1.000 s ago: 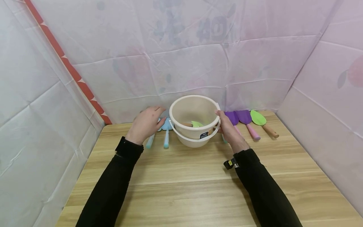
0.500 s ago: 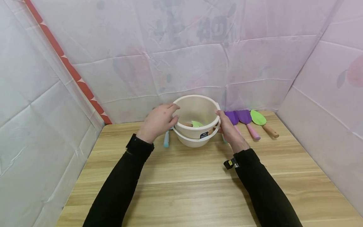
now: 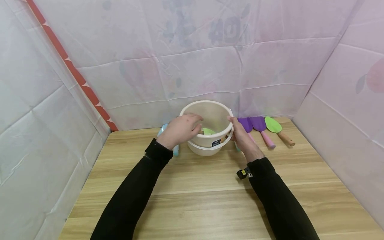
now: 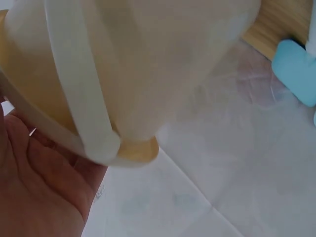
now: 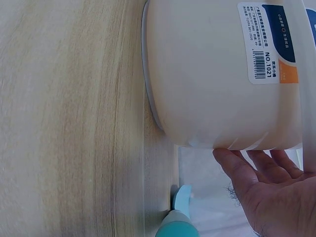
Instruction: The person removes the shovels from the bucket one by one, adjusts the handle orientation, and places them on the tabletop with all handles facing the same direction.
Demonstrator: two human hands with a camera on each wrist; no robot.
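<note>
On the wooden bench (image 3: pixel 192 186), the right hand (image 3: pixel 241 135) rests against the right side of the cream bucket (image 3: pixel 210 116), its fingers fairly straight along the wall, while the left hand (image 3: pixel 181 130) reaches over the left rim with its fingers loosely curled inside, holding nothing I can make out. The bucket stands upright near the back of the bench, a green spade (image 3: pixel 207 131) lying inside it. Beyond the right hand lie two purple spades (image 3: pixel 253 124) and a green spade with a wooden handle (image 3: pixel 277 128), and a blue spade (image 3: pixel 175 150) shows beside the left wrist.

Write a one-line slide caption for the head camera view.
Left hand reaches over the white bucket's rim while the right hand steadies its side on the wooden table.
</note>
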